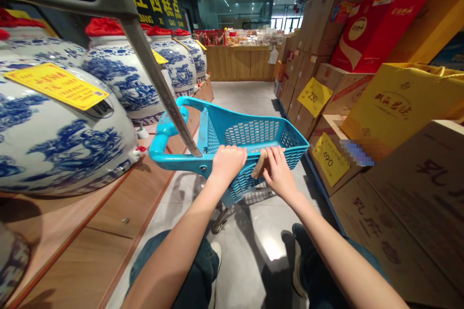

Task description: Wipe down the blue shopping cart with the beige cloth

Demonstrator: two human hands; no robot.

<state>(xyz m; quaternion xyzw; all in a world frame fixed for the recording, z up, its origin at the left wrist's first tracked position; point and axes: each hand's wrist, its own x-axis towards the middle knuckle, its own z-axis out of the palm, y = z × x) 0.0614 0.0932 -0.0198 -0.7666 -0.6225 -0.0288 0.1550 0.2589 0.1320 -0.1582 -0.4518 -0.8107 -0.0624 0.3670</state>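
Observation:
A blue plastic shopping cart (250,130) stands crosswise in front of me, its handle toward the left. My left hand (228,163) is closed around the near rim of its basket. On the same side, farther right, my right hand (278,170) has bent fingers over the rim and holds a folded brown cloth (258,166) against the perforated basket wall. Part of the cloth is hidden by those fingers. A grey metal pole (159,82) rises at a slant from the handle end of the cart.
Blue-and-white porcelain jars (61,130) with red covers line a wooden platform (105,222) at left. Stacked cartons (395,231), a red gift box (377,29) and a yellow bag (398,106) crowd the right. A wooden counter (239,63) holding packaged goods stands ahead.

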